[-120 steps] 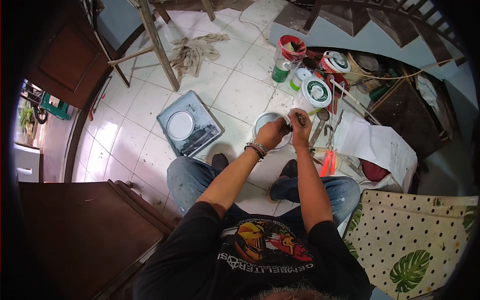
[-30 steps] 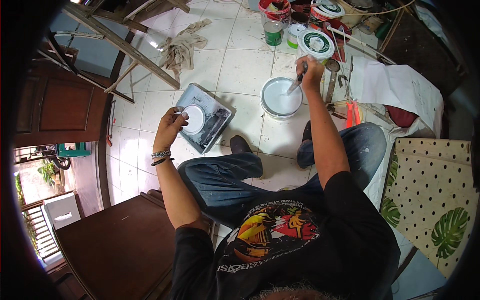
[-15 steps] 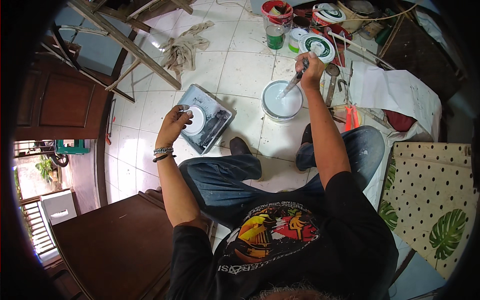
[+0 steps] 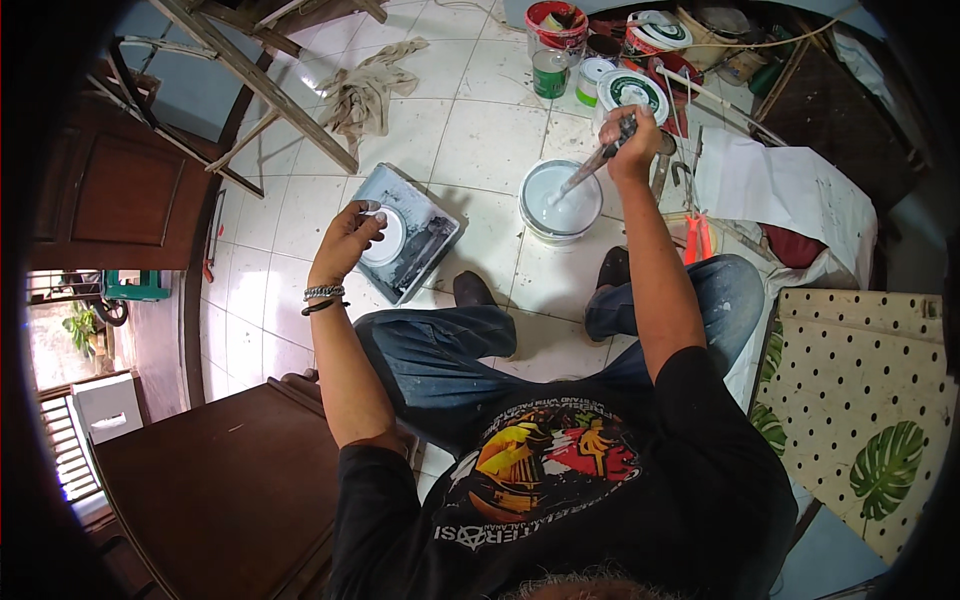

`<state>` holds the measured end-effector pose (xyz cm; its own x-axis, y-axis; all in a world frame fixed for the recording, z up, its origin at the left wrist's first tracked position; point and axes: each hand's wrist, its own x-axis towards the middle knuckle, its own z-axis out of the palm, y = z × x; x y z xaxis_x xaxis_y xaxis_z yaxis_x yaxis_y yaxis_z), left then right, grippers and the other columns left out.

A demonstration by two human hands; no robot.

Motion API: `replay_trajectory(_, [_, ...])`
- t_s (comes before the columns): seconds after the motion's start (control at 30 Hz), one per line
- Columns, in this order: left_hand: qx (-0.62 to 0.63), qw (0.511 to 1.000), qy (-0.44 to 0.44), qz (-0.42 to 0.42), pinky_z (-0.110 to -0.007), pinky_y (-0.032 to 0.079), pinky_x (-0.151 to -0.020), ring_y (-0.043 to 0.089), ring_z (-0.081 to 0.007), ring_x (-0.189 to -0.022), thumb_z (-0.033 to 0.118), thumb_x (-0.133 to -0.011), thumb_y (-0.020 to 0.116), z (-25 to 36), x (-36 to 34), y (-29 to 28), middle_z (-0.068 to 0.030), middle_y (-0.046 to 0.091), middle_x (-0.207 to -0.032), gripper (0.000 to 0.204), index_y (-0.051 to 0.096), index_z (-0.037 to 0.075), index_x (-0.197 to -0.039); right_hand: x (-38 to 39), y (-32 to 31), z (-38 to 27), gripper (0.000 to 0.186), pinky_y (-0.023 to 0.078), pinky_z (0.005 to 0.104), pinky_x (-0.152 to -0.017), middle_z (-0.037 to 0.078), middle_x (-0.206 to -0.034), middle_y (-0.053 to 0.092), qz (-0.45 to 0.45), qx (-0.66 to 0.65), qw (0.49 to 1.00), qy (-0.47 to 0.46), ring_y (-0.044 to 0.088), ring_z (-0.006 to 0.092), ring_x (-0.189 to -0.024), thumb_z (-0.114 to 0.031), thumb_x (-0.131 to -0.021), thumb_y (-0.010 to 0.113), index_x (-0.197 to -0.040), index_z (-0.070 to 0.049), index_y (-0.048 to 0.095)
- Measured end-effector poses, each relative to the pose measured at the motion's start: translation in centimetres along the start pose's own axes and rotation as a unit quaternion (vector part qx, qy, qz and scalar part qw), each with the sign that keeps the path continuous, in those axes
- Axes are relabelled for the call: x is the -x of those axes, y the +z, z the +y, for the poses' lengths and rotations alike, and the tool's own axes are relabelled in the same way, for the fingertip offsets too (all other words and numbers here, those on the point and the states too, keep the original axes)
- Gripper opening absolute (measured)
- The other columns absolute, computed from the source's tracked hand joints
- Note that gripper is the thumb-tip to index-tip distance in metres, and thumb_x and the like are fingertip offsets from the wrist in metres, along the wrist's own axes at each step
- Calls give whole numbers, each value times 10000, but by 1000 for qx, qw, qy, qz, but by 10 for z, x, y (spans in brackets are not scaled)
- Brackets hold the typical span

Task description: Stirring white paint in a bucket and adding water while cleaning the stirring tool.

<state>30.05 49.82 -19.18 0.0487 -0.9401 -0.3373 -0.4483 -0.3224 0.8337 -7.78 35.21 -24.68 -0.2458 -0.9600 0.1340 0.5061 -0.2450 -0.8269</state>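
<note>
Two hands work well apart above the tiled floor (image 4: pixel 490 125). Right hand (image 4: pixel 637 145): fingers clamped on the upper end of a dark-handled tool (image 4: pixel 586 172). The tool slants down to the left across the right rim of a white bucket (image 4: pixel 556 237), its lower end in the pale paint (image 4: pixel 545 182). Left hand (image 4: pixel 350 240): placed over the left edge of a grey tray (image 4: pixel 424 200), thumb and fingertips drawn near one another; whether they pinch anything cannot be told. A white disc (image 4: pixel 393 243) lies toward the tray's left edge, partly hidden by the fingers.

Clearances: a strip of tile separates the tray's right corner from the bucket's left rim. A broader stretch runs from both toward a crumpled cloth (image 4: pixel 372 90). Room is tighter on the right: a lidded bucket (image 4: pixel 628 88) stands just beyond the right hand, and an orange-handled tool (image 4: pixel 692 240) lies beside the left edge of a white sheet (image 4: pixel 755 185).
</note>
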Motion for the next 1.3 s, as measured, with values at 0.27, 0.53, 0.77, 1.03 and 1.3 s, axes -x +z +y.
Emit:
replay_trajectory(0.27, [2,1000,-6,3,-249,436,-685,589,-133,-801,275,-875,569,-3,-1,-1,-64,631,-928,360,508,37,-1140,8,-27,20,478,357,259,-453,44,-499,439,-31,174,984,-24,437,138,-449,-374,-892,372,-687,28,531])
replay_trajectory(0.53, [-3,1000,2,-5,-242,430,-682,584,-129,-792,293,-872,575,-1,-1,1,-52,625,-903,359,517,38,-1117,6,-25,1,449,375,262,-440,44,-488,435,51,-30,998,23,435,138,-440,-400,-884,407,-709,3,497])
replay_trajectory(0.77, [-12,1000,-4,-2,-244,429,-685,581,-129,-792,301,-869,570,1,1,1,-51,626,-905,359,521,39,-1110,-2,-23,-1,461,356,250,-461,58,-508,449,47,15,998,-24,437,136,-462,-369,-880,401,-686,32,521])
replay_trajectory(1.03, [5,1000,-2,9,-245,417,-634,583,-124,-748,281,-837,612,-2,-5,4,-69,624,-818,385,536,-5,-1084,15,-21,35,476,340,237,-451,36,-481,451,-13,110,994,20,422,118,-428,-362,-877,393,-668,35,553])
replay_trajectory(1.3, [10,1000,6,8,-248,420,-641,576,-121,-737,293,-839,617,-2,-1,4,-71,623,-807,398,538,-4,-1091,-4,-4,3,458,378,274,-469,60,-507,436,-6,32,999,-34,430,152,-455,-389,-884,392,-707,16,514])
